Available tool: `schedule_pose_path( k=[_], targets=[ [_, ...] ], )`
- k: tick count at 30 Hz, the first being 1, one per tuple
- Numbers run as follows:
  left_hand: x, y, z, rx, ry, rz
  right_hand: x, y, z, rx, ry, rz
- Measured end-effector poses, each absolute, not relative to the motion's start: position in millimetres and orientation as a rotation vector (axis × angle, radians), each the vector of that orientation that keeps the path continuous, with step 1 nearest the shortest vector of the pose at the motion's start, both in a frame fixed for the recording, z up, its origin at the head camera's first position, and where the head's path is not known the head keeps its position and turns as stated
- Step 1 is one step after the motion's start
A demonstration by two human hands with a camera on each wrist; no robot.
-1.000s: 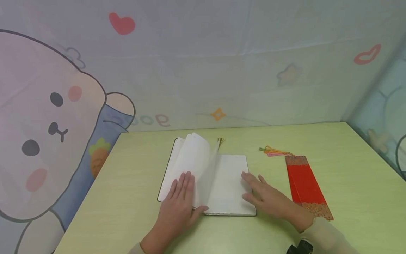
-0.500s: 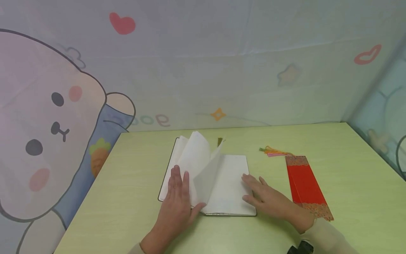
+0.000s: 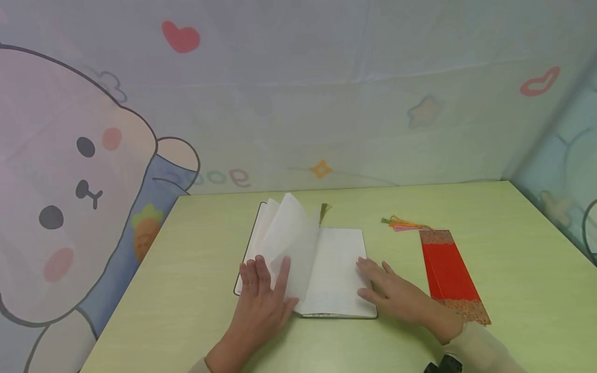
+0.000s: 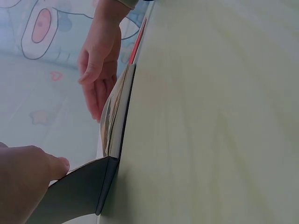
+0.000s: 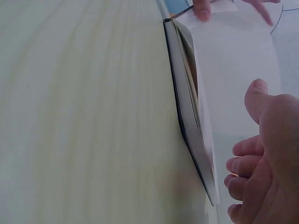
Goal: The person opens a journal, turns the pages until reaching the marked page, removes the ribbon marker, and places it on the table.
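A notebook (image 3: 338,280) with a dark cover lies spread on the table, its visible pages white. My left hand (image 3: 258,303) rests on the left-hand pages, fingers straight and spread; several loose leaves rise beyond it. In the left wrist view its thumb sits at the edge of the dark cover (image 4: 74,193). My right hand (image 3: 396,290) is at the right page's outer edge with relaxed fingers, gripping nothing; whether it touches the paper cannot be told. An olive-gold tassel (image 3: 324,212) sticks out past the notebook's top.
Right of the notebook lie red bookmarks (image 3: 452,272) with patterned ends, partly overlapping, their coloured tassels (image 3: 401,224) pointing left. The pale green table (image 3: 154,311) ends at a printed cloth backdrop (image 3: 298,103). A dark cable (image 3: 587,233) hangs at the far right.
My left fingers slid up and left, then came back down and spread apart. One thin leaf swung from near upright over to the left side. My right hand stayed almost still.
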State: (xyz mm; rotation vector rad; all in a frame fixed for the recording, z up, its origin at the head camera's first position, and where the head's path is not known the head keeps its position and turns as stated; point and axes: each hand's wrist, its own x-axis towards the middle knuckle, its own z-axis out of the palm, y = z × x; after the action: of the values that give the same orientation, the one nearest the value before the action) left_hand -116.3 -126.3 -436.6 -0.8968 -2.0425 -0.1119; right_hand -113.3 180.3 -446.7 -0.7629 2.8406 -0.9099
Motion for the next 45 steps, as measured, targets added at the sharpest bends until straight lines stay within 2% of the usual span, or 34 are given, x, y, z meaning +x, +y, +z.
schedule_pose_path(
  k=[19,28,45],
  targets=[
    [-110,-129,-435,-0.933,-2.29,0.041,-111,183,-445,-0.716,2.815,-0.894],
    [-109,-132,-433,-0.923,-2.43,0.009,-112,184,-448,-0.834,2.789,-0.809],
    [-103,-134,-434,-0.856,-2.582,0.089,-113,182,-448,-0.845,2.744,-0.782]
  ],
)
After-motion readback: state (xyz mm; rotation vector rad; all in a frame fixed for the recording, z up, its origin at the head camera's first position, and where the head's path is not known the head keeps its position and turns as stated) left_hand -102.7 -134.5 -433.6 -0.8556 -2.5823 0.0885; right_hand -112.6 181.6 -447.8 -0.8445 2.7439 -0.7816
